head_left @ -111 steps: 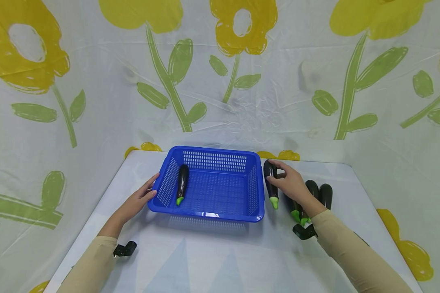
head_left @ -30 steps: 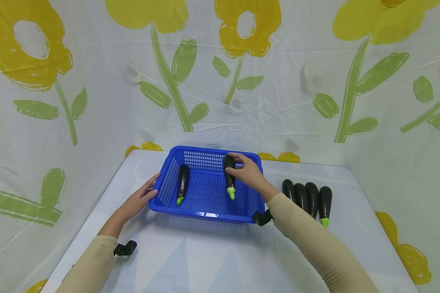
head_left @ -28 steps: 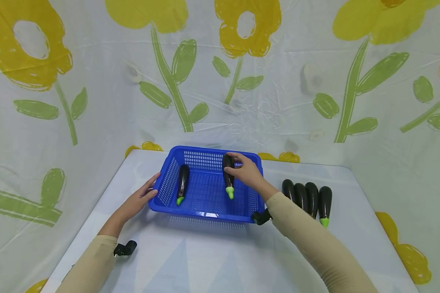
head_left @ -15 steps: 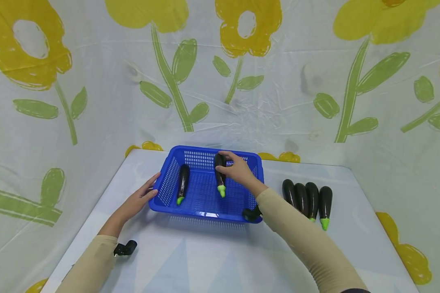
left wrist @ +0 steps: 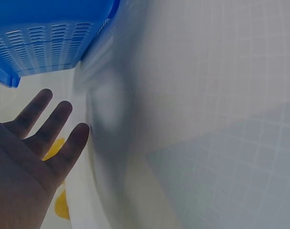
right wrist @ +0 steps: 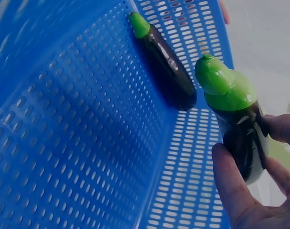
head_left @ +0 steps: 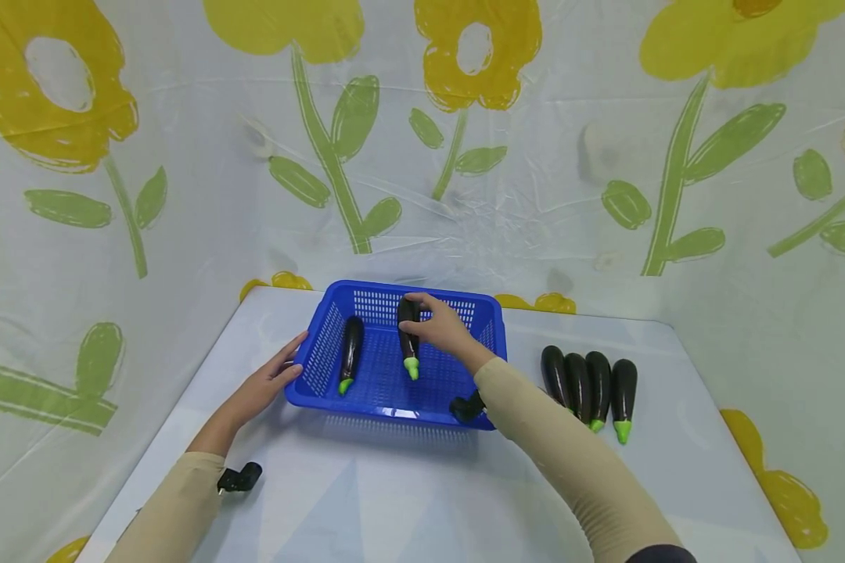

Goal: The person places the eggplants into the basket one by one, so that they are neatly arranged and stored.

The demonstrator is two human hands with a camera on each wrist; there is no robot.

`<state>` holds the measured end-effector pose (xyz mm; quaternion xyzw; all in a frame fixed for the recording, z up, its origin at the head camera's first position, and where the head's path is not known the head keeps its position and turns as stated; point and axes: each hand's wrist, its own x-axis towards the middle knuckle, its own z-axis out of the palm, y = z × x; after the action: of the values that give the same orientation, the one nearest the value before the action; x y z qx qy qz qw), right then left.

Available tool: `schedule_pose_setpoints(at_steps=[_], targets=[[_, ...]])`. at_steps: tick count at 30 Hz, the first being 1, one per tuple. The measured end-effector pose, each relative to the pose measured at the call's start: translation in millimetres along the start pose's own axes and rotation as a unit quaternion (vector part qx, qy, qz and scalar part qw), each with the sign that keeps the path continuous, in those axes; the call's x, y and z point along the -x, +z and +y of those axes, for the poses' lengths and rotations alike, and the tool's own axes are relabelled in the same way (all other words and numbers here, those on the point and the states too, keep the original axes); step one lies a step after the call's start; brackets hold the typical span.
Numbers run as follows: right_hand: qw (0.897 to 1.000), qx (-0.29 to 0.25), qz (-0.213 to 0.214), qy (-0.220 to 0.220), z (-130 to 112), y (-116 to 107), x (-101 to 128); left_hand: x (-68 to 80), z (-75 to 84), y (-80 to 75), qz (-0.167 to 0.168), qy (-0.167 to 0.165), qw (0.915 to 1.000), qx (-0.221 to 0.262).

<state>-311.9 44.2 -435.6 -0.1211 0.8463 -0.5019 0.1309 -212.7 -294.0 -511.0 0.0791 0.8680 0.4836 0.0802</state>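
A white table (head_left: 366,500) is carrying a blue basket (head_left: 422,407) before flowered sheeting (head_left: 183,156), the right hand (head_left: 440,328) gripping an eggplant (head_left: 408,336) above it, the left hand (head_left: 271,383) lying flat-fingered against its side.

Three views on one table — one wide from the head, two close from the wrists.

The head camera looks forward and down from above the near table edge, taking in the whole blue basket (head_left: 394,407), both forearms and the flowered backdrop from a moderate distance. The left wrist camera sits low beside the left hand (left wrist: 25,162), very near the tabletop, facing along the palm toward the basket's outer wall (left wrist: 45,43). The right wrist camera looks from just behind the right hand's fingers (right wrist: 231,186) into the basket — close enough that its perforated floor (right wrist: 78,143) fills the picture. All three views share the basket.
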Motion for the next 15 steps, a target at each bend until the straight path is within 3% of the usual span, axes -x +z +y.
schedule_pose_setpoints(at_steps=[15], targets=[[0.999,-0.025,-0.019,0.016,-2,17,-17,-1.7,-3.2,-0.8,0.001,0.004,1.0,0.001]])
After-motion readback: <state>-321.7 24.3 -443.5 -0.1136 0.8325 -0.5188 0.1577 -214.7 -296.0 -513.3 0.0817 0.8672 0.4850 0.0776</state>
